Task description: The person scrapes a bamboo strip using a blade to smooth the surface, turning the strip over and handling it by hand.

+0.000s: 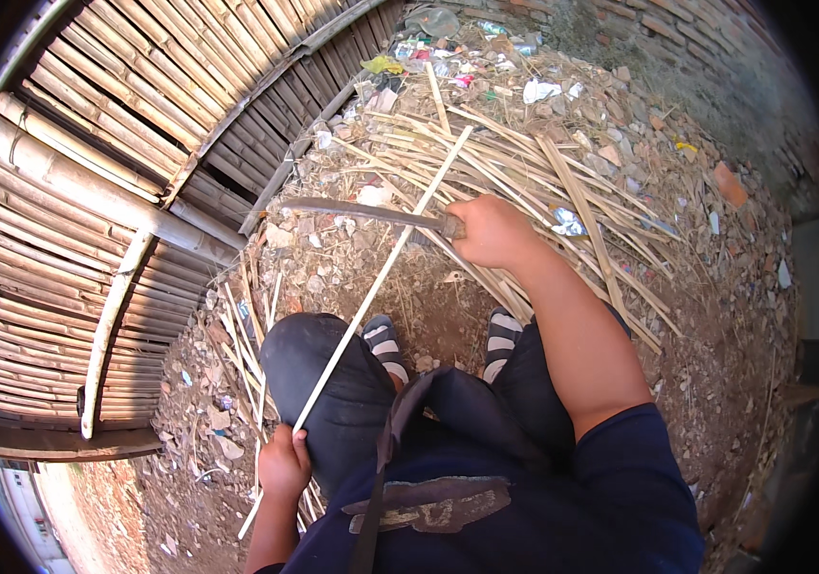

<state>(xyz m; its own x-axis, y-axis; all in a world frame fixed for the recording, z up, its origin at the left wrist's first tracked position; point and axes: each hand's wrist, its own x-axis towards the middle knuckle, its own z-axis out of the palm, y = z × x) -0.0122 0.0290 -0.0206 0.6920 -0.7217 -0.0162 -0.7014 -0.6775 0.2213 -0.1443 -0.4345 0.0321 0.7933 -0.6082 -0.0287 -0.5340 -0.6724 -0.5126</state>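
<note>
My left hand [284,464] is closed around the lower part of a long, pale bamboo strip [361,311], beside my left knee. The strip slants up and away to the right, past my knee. My right hand [492,231] grips the handle of a machete [357,209], whose long dark blade points left. Blade and strip cross just left of my right fist; whether they touch, I cannot tell. Beyond my feet lies a loose pile of split bamboo strips [524,172]. More strips [249,344] lie on the ground to the left of my left knee.
A bamboo slat wall [65,268] with a thick pole [103,187] runs along the left. At the back right stands a brick wall [687,48]. Rubble and litter [447,57] cover the dirt ground. My sandalled feet [385,349] are between the pile and me.
</note>
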